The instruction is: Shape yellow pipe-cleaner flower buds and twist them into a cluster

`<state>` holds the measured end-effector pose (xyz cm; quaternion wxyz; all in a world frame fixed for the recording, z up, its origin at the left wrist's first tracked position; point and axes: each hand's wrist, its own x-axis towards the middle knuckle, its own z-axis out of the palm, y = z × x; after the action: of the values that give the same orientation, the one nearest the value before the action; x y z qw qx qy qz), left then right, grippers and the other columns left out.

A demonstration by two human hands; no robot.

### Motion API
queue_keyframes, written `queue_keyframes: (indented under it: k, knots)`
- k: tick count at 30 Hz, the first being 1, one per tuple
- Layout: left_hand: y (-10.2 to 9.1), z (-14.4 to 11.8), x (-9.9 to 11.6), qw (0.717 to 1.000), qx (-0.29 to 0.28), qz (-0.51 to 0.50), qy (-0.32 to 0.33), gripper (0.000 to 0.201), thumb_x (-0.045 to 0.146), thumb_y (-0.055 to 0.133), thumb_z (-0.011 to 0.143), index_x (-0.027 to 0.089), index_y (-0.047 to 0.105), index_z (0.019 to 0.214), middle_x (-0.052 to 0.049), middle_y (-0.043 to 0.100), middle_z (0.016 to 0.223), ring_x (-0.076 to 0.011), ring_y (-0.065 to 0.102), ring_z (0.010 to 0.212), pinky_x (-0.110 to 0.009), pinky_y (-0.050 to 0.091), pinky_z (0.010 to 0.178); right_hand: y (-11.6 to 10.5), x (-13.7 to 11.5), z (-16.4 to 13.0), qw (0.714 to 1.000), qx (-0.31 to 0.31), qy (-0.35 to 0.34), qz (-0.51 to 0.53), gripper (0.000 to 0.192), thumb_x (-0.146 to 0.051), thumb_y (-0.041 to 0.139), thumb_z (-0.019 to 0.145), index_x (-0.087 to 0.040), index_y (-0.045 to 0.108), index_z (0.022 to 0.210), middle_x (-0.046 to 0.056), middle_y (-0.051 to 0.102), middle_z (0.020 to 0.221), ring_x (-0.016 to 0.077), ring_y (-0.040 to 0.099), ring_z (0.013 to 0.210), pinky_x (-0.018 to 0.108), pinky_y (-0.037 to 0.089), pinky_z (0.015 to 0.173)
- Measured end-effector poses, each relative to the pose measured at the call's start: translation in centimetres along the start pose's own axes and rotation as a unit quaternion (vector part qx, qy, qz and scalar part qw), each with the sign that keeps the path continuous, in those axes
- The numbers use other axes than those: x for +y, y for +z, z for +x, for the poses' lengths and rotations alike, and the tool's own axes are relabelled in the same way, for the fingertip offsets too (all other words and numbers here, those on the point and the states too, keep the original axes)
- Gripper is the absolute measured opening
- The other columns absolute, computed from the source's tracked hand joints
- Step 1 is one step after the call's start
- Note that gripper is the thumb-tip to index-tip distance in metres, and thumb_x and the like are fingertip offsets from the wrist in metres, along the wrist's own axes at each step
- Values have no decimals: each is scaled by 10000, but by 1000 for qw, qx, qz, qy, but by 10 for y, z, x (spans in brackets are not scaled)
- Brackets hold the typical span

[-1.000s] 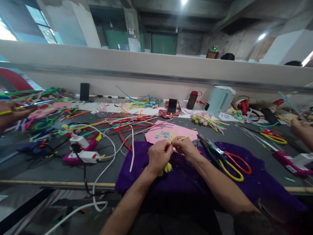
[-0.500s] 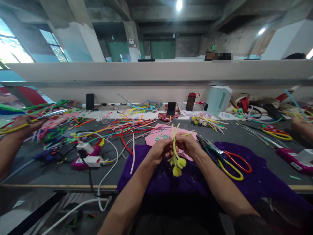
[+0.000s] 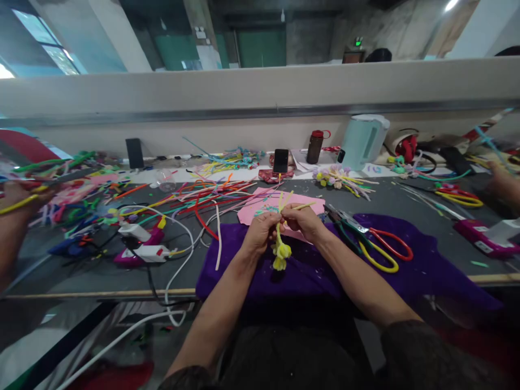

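A yellow pipe-cleaner flower (image 3: 281, 252) hangs head down between my hands, over the purple cloth (image 3: 227, 254). My left hand (image 3: 263, 232) is closed, pinching its stem. Beside it, my right hand (image 3: 304, 221) pinches a yellow pipe-cleaner end (image 3: 304, 205) that sticks out to the right. More yellow ends point up above my fingers. The fingertips partly hide where the stems meet. Behind my hands lies a pink sheet (image 3: 249, 208) with small teal bits on it.
Scissors (image 3: 377, 244) with red and yellow handles lie right on the cloth, beside dark-handled pliers (image 3: 343, 227). Left are loose pipe cleaners (image 3: 203, 197) and a power strip (image 3: 152, 244) with cables. A kettle (image 3: 365, 143), bottle (image 3: 314, 147) and phone (image 3: 280, 161) stand behind. Other people's hands (image 3: 504, 181) show at both sides.
The camera has tilted down, so the scene sits higher. The flower has turned in my fingers, its blooms now bunched closer. Both hands keep their pinch. The hand at far left has shifted left.
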<state>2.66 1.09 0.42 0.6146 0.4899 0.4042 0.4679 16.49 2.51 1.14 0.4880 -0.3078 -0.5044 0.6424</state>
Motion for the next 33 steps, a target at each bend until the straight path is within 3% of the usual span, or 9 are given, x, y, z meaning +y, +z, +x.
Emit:
queue_keyframes:
  k: [6,14,23,33]
  knots:
    - [4,-3,1,997,48,45,37,244,373,618,662,140,564,613,39,535,462,-26,335,335,-174,218,366,-2,9,6,1000,14,23,16,194,-275,643,638,-152,507,577,-66,449,413,24,280,310,175,134,327]
    - [0,-7,1,997,-64,26,-35,379,480,589,703,114,676,750,-54,638,624,-90,512,493,-187,304,437,-21,10,15,988,-2,80,133,243,-296,684,624,-155,487,595,-85,352,424,30,265,345,173,209,344]
    - [0,-9,-4,988,-143,25,-59,260,346,697,633,107,671,732,-54,650,647,-94,548,516,-201,378,511,-25,11,16,978,-8,135,158,247,-281,662,618,-163,453,561,-80,332,417,31,244,336,170,169,327]
    - [5,-9,-7,989,-122,41,-78,235,313,727,596,117,600,625,-7,603,551,-90,535,458,-211,408,493,-19,7,11,976,-51,124,174,242,-250,647,628,-151,439,554,-79,323,456,16,205,346,163,121,329]
